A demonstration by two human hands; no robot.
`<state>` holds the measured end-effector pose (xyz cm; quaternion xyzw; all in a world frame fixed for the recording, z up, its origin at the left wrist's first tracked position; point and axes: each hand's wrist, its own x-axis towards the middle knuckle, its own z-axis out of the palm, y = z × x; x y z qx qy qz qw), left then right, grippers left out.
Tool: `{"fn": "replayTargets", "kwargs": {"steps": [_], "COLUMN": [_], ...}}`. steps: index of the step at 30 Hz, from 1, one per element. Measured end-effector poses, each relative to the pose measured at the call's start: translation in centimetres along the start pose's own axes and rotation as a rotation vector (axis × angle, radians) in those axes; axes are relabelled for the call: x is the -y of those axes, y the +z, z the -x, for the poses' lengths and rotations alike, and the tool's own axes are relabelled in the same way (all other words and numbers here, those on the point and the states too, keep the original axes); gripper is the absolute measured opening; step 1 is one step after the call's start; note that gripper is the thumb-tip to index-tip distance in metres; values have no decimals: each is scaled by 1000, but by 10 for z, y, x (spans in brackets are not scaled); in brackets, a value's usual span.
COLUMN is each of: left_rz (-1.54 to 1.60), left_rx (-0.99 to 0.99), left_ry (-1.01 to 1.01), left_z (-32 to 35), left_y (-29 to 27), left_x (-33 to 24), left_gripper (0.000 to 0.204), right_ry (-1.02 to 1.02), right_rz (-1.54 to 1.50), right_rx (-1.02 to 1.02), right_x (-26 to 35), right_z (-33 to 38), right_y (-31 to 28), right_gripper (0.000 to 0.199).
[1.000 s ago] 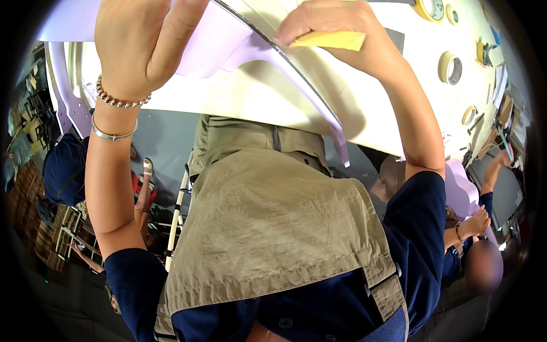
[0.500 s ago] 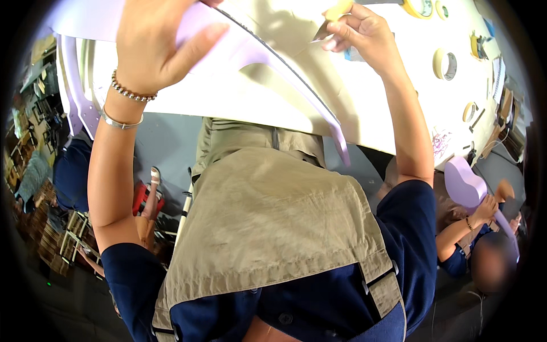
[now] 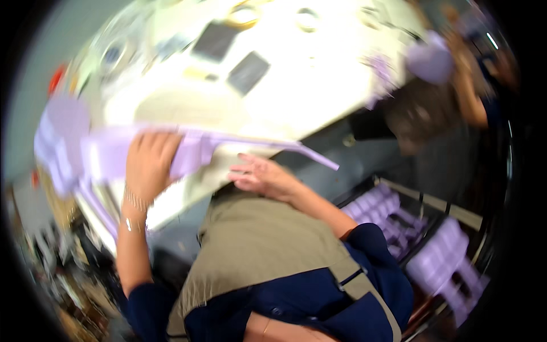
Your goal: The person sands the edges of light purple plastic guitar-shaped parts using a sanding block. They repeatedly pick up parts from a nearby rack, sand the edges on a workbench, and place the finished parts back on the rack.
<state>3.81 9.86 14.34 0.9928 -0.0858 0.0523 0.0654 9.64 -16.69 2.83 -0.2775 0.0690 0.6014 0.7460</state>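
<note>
A: Where's the lilac panel [image 3: 194, 149]?
B: On the white table's [image 3: 296, 97] near edge, thin, flat, pointed tip at 3 o'clock.
A: Hands?
B: Left hand [image 3: 149, 165] at 9, fingers spread flat on it. Right hand [image 3: 261, 176] centre, fingers loosely open, just under the strip; contact blurred, can't tell.

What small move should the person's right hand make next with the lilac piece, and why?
Probably move the right hand back onto the lilac piece. Only the left hand presses it on the white table, and its long thin end juts unsupported over the edge.
</note>
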Motion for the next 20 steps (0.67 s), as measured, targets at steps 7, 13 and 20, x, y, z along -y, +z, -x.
{"fn": "replayTargets", "kwargs": {"steps": [7, 13, 20], "left_rz": [114, 511, 1206], "left_rx": [-244, -291, 211], "left_ry": [372, 660, 816], "left_z": [10, 13, 27], "left_y": [-34, -72, -45], "left_x": [-130, -233, -314], "left_gripper": [39, 59, 66], "right_ry": [-909, -1846, -2200], "right_rz": [-326, 240, 489], "right_rx": [-502, -668, -736], "right_x": [-66, -87, -128], "right_z": [88, 230, 361], "right_y": [41, 87, 132], "right_gripper": [38, 38, 37]}}
